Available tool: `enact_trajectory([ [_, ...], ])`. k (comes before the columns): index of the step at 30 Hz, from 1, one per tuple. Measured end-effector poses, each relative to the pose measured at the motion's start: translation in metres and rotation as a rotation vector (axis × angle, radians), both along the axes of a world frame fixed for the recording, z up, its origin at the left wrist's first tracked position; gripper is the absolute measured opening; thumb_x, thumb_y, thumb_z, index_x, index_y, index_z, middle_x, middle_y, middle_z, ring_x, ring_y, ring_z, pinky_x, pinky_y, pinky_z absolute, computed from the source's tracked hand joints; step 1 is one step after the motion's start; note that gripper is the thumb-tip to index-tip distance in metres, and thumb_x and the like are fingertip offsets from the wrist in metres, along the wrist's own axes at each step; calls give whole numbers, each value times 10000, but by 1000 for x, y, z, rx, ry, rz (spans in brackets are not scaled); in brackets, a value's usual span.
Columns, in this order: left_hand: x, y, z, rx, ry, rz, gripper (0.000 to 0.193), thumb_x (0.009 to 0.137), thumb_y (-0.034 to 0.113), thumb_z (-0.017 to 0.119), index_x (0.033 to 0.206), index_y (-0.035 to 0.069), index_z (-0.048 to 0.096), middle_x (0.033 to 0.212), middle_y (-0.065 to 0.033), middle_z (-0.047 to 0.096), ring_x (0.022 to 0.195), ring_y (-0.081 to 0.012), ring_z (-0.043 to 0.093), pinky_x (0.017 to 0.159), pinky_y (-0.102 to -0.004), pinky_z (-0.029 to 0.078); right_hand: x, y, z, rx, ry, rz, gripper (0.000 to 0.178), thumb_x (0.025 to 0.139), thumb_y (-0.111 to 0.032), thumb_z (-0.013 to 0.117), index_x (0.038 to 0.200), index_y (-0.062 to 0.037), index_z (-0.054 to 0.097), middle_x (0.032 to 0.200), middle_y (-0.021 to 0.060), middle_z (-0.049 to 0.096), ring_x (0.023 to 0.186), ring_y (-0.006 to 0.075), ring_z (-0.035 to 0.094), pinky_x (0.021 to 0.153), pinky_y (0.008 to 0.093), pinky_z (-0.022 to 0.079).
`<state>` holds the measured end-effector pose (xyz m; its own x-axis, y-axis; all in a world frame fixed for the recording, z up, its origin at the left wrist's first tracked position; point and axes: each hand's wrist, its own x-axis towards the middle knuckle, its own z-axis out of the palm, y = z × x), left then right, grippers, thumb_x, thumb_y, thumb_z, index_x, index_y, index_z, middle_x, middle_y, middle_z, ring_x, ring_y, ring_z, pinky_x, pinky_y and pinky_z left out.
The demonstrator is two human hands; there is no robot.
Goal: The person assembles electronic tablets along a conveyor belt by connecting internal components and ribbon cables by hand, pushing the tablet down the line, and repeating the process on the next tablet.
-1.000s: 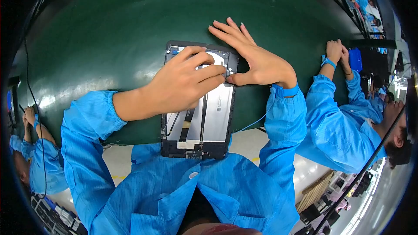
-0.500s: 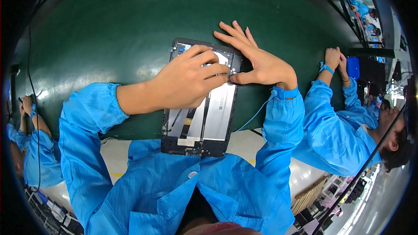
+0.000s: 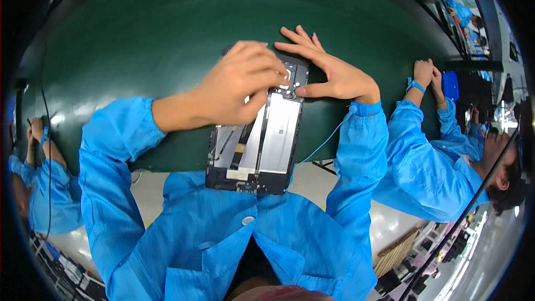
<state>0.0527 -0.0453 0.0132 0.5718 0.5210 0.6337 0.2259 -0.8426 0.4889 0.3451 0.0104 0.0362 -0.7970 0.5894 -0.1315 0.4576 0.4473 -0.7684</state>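
Observation:
An opened tablet [image 3: 278,136] lies under my hands, its silvery inner panel, dark ribbon cables and black frame showing. Its lower end reaches past the near table edge toward my jacket. My left hand [image 3: 237,86] is above the upper left part of the tablet, fingers curled and closed, slightly blurred. Whatever those fingers pinch, if anything, is hidden. At the upper right edge of the tablet is my right hand [image 3: 340,81], open, with its fingers spread toward the far side and its thumb at the frame beside small circuit parts. A blue wrist strap [image 3: 366,108] circles my right wrist.
The dark green table [image 3: 150,33] stretches beyond the tablet. A thin blue cord [image 3: 326,147] runs down from my wrist strap. A co-worker in blue [image 3: 429,161] sits at the right, near a blue box [image 3: 450,86]; another person [image 3: 53,195] is at the far left.
My left hand has moved up and slightly left over the tablet, uncovering more of its middle right side. My right hand has stayed nearly in place.

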Motion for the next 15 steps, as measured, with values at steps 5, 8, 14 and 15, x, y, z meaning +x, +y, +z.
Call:
enact_trajectory([
  [5,-41,7,-4,57,-76,153,260,763,-42,681,986,52,775,1031,-81,750,1027,-324,688,1028,-503,536,1,-5,-1,22,-4,-33,840,932,-403,845,1689,-205,540,1862,184,268,1754,414,33,1403,594,-40],
  [8,-72,-5,-3,191,21,9,230,710,-33,705,919,49,750,981,-75,731,983,-300,692,972,-490,560,-4,-1,-4,14,42,-107,753,951,-389,829,1645,-204,602,1839,169,338,1750,410,88,1407,590,-29],
  [14,-76,-37,-7,256,-37,-236,186,639,112,722,810,41,709,856,-88,663,781,-299,673,763,-426,578,-28,-10,-8,285,192,-354,372,968,-177,784,1336,-128,809,1532,154,694,1499,400,566,1252,514,437],
  [15,-76,-41,-9,263,-37,-275,183,639,120,720,802,37,704,853,-89,662,778,-296,671,751,-425,571,-36,-13,-8,359,210,-376,337,951,-150,775,1283,-122,822,1486,150,710,1455,387,588,1220,506,460],
])
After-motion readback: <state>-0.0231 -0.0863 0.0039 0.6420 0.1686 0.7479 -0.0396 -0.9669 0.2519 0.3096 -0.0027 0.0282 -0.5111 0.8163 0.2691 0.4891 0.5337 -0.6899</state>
